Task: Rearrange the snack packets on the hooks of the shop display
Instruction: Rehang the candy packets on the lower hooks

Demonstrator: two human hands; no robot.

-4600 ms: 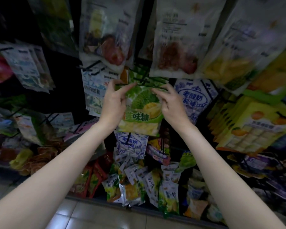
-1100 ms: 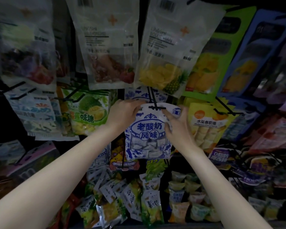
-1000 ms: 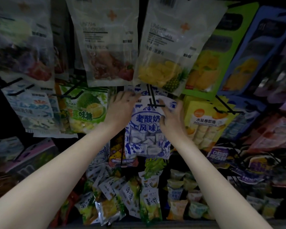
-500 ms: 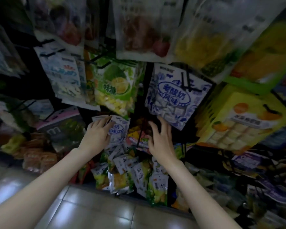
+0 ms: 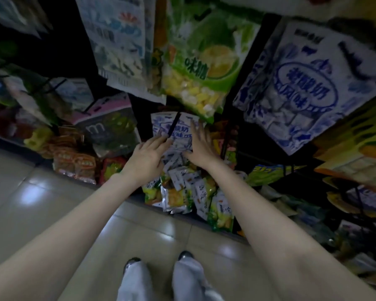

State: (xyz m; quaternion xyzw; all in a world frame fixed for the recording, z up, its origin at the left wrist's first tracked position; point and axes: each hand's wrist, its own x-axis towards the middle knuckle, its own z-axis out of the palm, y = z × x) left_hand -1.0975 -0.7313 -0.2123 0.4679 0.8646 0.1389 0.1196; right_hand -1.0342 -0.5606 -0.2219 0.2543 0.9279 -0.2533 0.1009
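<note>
Dim shop racks loom over pale floor tiles. A blue-and-white packet (image 5: 175, 129) hangs low on its hook (image 5: 173, 126), flanked at 8 o'clock by the left hand (image 5: 147, 158), at 4 o'clock by the right hand (image 5: 201, 146); both grips lie released, fingers flat against it.

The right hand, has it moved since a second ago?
Yes. The right hand dropped from the big blue-white packet to the smaller one hanging below.
</note>
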